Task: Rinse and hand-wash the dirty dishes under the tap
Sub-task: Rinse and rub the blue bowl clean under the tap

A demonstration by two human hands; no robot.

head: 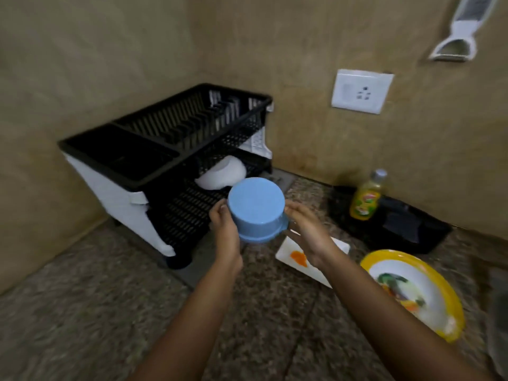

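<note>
A light blue bowl (257, 209) is held upside down above the counter, in front of the lower shelf of the black two-tier dish rack (176, 149). My left hand (224, 224) grips its left side. My right hand (308, 229) is at its right side, fingers curved against the rim. A white bowl (222, 173) lies upturned on the rack's lower shelf, just behind the blue one. The top shelf holds no dishes that I can see.
A white rectangular dish with an orange mark (295, 258) lies under my right wrist. A yellow-rimmed plate (417, 292) rests at the right. A dish-soap bottle (367, 199) stands on a black tray (398, 224). Wall socket (361, 90) and grater (461, 28) hang on the wall.
</note>
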